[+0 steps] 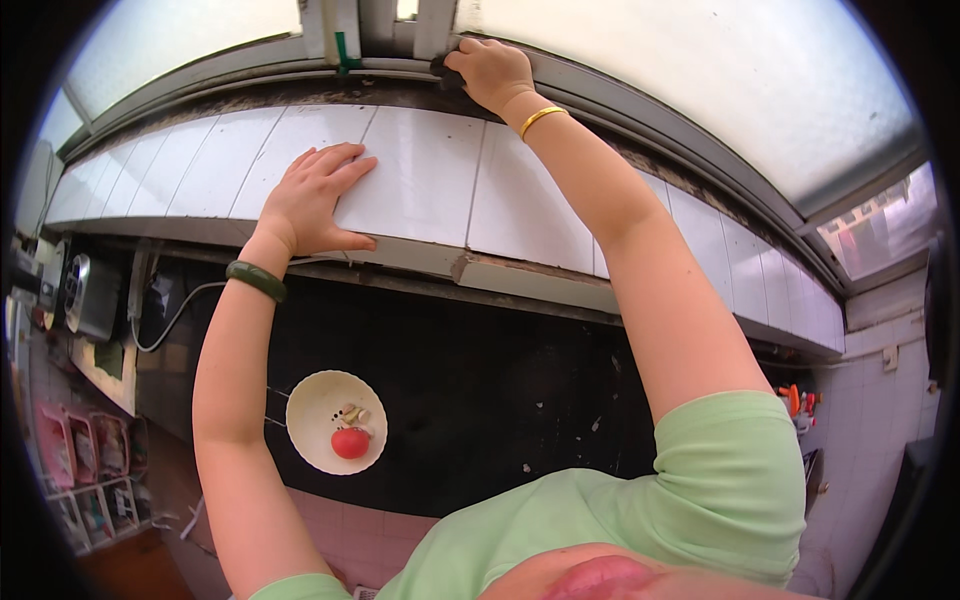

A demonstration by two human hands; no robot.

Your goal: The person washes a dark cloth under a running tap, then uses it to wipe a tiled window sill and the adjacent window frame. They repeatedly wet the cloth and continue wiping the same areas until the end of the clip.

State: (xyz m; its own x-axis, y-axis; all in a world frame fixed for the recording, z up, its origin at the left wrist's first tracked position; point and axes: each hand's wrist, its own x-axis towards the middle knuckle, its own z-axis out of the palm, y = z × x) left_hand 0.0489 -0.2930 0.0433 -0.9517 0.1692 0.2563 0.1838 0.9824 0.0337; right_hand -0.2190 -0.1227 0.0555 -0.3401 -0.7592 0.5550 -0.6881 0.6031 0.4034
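Observation:
My left hand (319, 195) rests on the white tiled window ledge (420, 172), its fingers spread and nothing in its grip. Farther off, my right hand (495, 73) presses a dark, crumpled cloth-like piece (448, 73) against the bottom of the window frame (435, 34). Most of that dark piece is hidden under the fingers. A dirty, blackened strip (300, 91) runs along the ledge beside the window track. Frosted panes (675, 82) rise behind the right hand.
Below the ledge is a black countertop (487, 382). On it stands a white fluted bowl (307, 435) holding a tomato (350, 443) and garlic cloves (352, 415). A grey cable (174, 319) loops at left, near a silver appliance (94, 296). Green tape (343, 52) clings to the frame.

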